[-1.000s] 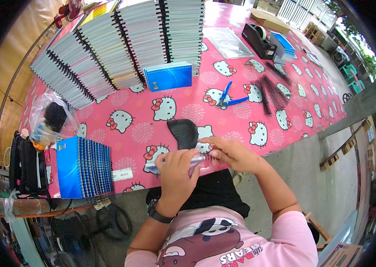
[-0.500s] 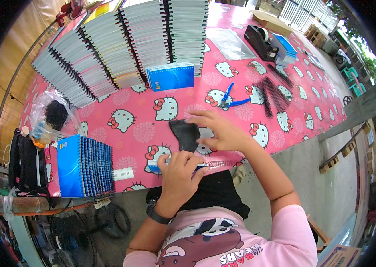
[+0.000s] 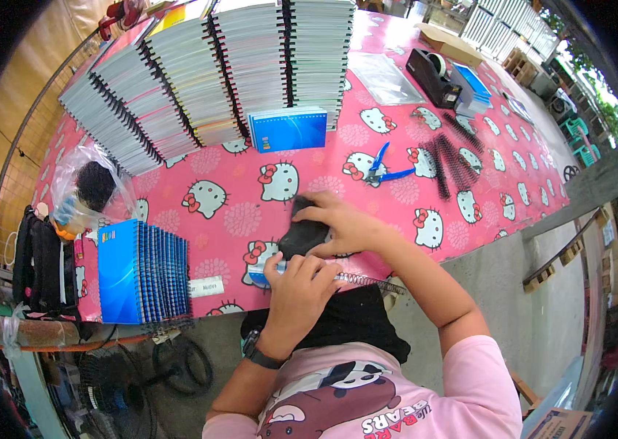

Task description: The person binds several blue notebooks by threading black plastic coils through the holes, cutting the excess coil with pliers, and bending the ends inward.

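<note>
Close to the table's front edge, my left hand (image 3: 298,285) grips a thin blue notebook (image 3: 257,276) lying edge-on, with its fingers bent over the top. A dark spiral coil (image 3: 372,282) sticks out to the right from the notebook's edge. Just beyond, my right hand (image 3: 345,225) has its fingers and thumb around a black, soft-looking piece (image 3: 302,238); its exact kind I cannot make out. Part of the notebook is hidden under my left hand.
At left stand several blue spiral notebooks (image 3: 120,272) in a row, beside a white label (image 3: 206,286). Tall stacks of bound books (image 3: 258,66) fill the back, with a blue notebook pile (image 3: 288,132) before them. Blue pliers (image 3: 382,173), loose black coils (image 3: 455,164) and a tape dispenser (image 3: 432,79) lie right.
My right hand has moved slightly left and its fingers have closed onto the black piece, which has shifted and turned. The coil's free end now points lower right. The view has shifted a little.
</note>
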Tool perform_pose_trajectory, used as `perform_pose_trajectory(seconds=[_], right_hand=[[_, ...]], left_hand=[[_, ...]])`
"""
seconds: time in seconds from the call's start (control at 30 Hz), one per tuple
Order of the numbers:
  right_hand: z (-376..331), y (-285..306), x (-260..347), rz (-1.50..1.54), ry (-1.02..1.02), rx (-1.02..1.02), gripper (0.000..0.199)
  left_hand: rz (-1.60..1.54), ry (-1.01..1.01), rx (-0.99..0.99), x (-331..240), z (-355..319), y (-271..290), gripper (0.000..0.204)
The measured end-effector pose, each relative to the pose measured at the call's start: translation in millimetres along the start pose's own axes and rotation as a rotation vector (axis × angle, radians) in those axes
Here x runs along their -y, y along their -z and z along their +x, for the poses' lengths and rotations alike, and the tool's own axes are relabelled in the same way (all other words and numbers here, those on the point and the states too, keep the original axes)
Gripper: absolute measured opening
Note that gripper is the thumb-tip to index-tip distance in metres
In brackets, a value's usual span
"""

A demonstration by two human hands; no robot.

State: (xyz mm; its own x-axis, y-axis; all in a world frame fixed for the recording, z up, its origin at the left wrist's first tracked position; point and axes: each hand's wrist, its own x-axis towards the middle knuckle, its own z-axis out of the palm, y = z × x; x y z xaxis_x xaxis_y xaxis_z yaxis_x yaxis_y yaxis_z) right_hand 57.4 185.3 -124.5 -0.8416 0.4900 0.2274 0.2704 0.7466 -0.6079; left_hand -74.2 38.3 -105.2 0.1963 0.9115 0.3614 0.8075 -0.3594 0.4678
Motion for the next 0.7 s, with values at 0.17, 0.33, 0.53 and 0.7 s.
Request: perform_pose_trajectory(seconds=[0.17, 0.33, 0.53, 0.7], right_hand=[[-54.0, 36.2, 0.2, 0.460, -0.304, -0.029, 0.058], [-82.9, 21.7, 10.7, 1.162, -0.150, 0.047, 0.071], [-77.0, 32.6, 25.2, 0.865, -0.204, -0.032, 0.059], [-65.8, 37.3, 32.5, 0.605, -0.260, 0.025, 0.057]], left_hand=[[0.018, -0.008, -0.121, 17.6, -3.8, 6.7, 0.026], [-0.033, -0.019, -0.115, 26.4, -6.3, 9.9, 0.022], [-0.015, -0.009, -0.114, 28.1, -7.5, 8.1, 0.026], [-0.076, -0.014, -0.196, 26.8, -4.9, 7.8, 0.029]])
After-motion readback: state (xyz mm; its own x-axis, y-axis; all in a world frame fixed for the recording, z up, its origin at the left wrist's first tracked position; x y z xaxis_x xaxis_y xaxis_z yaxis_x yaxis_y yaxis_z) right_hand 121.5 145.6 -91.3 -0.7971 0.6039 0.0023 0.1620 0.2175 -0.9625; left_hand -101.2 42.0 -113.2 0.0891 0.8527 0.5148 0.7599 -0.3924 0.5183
